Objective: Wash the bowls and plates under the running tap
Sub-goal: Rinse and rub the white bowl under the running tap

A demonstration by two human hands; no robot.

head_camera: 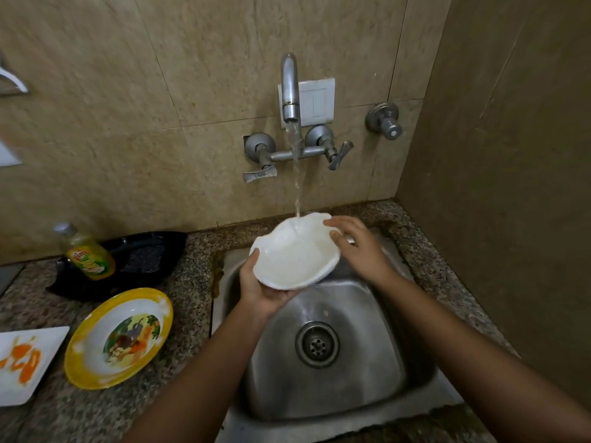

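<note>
A white wavy-rimmed bowl (292, 254) is held over the steel sink (361, 356), tilted toward me, under the stream from the wall tap (290, 91). Water lands inside its far rim. My left hand (260, 287) cups the bowl from below at its near-left edge. My right hand (355, 241) rests on the bowl's right rim, fingers spread over the edge. On the counter to the left lie a yellow-rimmed plate (120, 337) with a cartoon picture and a white square plate (25, 362) smeared with orange sauce.
A yellow dish-soap bottle (88, 252) lies against a black tray (140, 254) behind the plates. Tap handles (259, 174) and a separate valve (385, 121) stick out of the tiled wall. A side wall closes in on the right.
</note>
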